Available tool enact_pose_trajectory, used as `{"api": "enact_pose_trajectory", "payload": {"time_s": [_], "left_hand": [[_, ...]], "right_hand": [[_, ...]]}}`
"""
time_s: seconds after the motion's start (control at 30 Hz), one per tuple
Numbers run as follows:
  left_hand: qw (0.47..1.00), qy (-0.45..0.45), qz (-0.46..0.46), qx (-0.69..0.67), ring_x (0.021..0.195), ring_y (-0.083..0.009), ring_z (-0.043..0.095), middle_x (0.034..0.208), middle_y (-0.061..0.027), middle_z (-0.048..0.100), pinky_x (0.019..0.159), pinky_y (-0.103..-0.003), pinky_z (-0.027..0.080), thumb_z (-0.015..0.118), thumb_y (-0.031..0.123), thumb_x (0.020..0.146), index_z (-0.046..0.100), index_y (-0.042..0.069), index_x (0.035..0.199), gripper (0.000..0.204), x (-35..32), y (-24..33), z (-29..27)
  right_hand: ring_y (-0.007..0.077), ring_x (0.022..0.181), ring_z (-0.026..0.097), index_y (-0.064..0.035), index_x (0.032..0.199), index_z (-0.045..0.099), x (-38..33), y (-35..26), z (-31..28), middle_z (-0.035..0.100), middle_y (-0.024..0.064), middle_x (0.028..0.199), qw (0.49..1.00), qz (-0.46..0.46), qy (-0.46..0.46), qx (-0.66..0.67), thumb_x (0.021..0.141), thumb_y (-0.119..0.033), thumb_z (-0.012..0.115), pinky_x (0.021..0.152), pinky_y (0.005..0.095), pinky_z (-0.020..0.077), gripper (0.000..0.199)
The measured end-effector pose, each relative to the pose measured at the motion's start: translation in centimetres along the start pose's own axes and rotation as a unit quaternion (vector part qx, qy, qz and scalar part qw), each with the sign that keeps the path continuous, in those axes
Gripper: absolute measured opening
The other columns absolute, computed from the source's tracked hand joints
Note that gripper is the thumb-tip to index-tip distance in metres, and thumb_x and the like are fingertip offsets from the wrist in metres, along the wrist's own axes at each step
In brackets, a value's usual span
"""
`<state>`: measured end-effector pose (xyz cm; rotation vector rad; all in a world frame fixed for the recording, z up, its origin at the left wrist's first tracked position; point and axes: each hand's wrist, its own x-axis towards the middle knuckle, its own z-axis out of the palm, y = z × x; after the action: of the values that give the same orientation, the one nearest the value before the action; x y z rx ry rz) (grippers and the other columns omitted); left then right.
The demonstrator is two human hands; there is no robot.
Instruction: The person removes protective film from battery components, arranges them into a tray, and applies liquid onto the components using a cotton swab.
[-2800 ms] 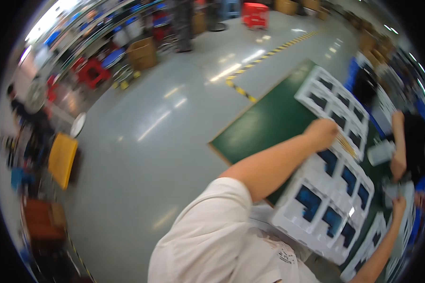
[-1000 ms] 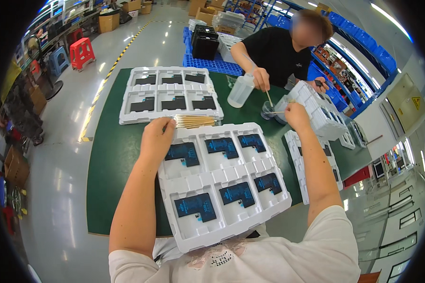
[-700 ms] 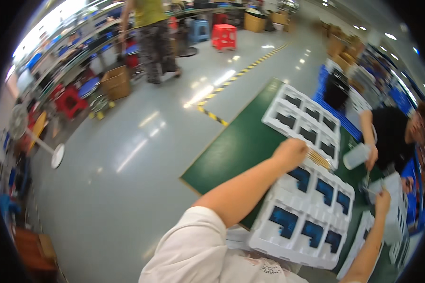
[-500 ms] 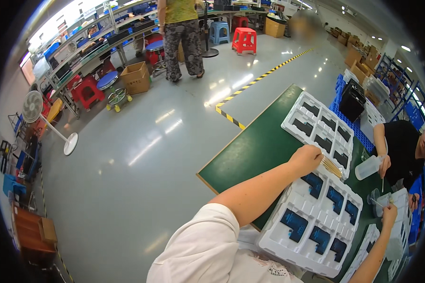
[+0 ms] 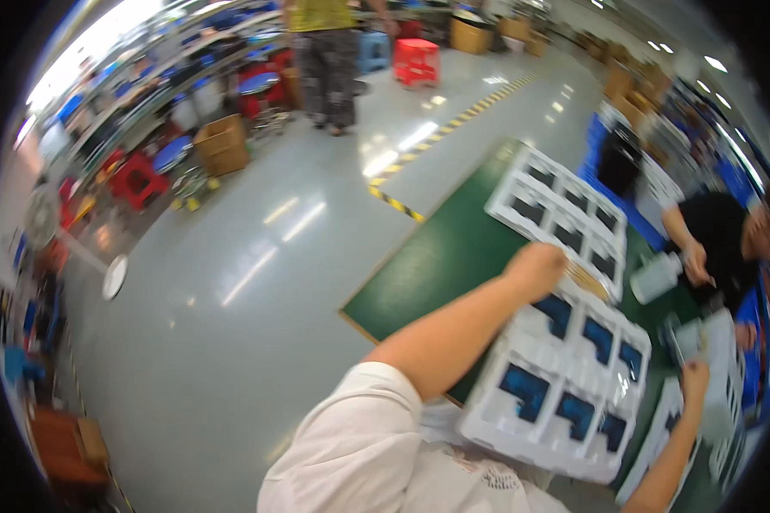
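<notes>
My left hand (image 5: 536,268) is closed at the end of a bundle of thin wooden sticks (image 5: 588,283) in clear wrapping, between two white trays. The near white tray (image 5: 503,427) holds several dark blue, notched flat pieces (image 5: 526,392) in its compartments. Black flat pieces (image 5: 566,237) fill the far white tray (image 5: 502,203). On the right, my right hand (image 5: 695,376) pinches a thin pale stick (image 5: 680,352) beside a small clear cup (image 5: 672,328). Motion blur hides the fingertips of both hands.
Across the green table (image 5: 419,265), a person in black (image 5: 723,235) holds a translucent bottle (image 5: 656,278). A blue crate (image 5: 597,154) with a black box stands behind the far tray. Another person (image 5: 325,68) stands near the stools and workbenches.
The whole view has shifted, moving the scene slightly left and blurring it. My right hand's stick now points more upward toward the cup. My left hand stays at the bundle.
</notes>
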<state>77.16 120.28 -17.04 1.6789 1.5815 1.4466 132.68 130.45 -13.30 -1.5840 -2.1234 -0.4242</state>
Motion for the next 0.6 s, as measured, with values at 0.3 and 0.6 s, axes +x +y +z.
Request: {"api": "enact_pose_trajectory", "payload": {"time_s": [0.3,0.6], "left_hand": [[1.000,-0.013,-0.024,0.007,0.080,-0.0279,0.063,0.087,-0.0182,0.065,0.074,-0.036,0.047,0.060,0.022,0.088,0.066,0.000,0.097,0.025,-0.1,-0.9,-2.3],[0.997,-0.042,-0.062,-0.031,0.076,-0.0189,0.057,0.088,-0.0128,0.065,0.074,-0.031,0.046,0.059,0.022,0.090,0.065,-0.003,0.099,0.028,-0.5,0.8,-1.7]], "right_hand": [[0.0417,0.079,0.060,-0.0001,0.080,0.065,-0.9,-14.3,-0.7,0.063,0.0229,0.078,0.993,0.116,-0.010,0.008,0.083,-0.019,0.057,0.071,0.0476,0.0475,0.020],[0.0399,0.079,0.061,-0.0020,0.084,0.065,-2.5,-15.5,-2.2,0.063,0.0206,0.080,0.982,0.152,0.111,0.027,0.085,-0.015,0.055,0.071,0.0472,0.0481,0.016]]}}
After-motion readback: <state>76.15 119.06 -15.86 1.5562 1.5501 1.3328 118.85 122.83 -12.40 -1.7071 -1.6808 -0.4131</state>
